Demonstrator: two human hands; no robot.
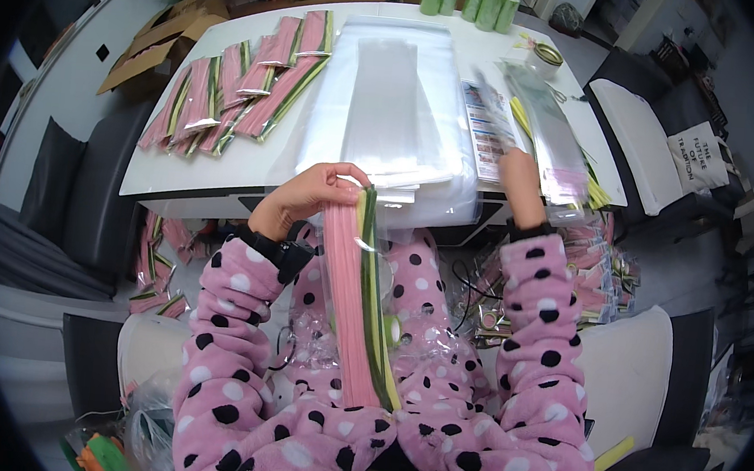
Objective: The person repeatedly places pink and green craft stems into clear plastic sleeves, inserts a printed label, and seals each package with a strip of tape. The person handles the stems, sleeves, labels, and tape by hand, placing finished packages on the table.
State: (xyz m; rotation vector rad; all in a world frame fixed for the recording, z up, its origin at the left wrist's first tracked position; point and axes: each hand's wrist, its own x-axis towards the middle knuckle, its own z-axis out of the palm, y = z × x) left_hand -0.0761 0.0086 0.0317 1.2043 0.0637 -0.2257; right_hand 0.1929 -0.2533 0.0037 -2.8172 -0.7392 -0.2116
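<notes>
My left hand [317,193] pinches the top of a long bundle of pink, green and yellow strips [348,293]. A clear plastic sleeve seems to surround the bundle, which hangs down over my lap. At the table's right side, my right hand [521,181] grips a thin printed sheet [496,108], blurred and tilted up. Beneath that sheet lies a printed leaflet [483,137] with small pictures and writing. Between my hands, a stack of clear plastic bags [388,102] covers the middle of the white table [174,174].
Several packed strip bundles [201,95] lie on the left. Green wrapped rolls [481,6] stand at the back. A round tin [546,56], scissors [556,95] and clear sleeves [548,129] are on the right. More packs [595,275] are heaped on the floor; a cardboard box [158,41] stands left.
</notes>
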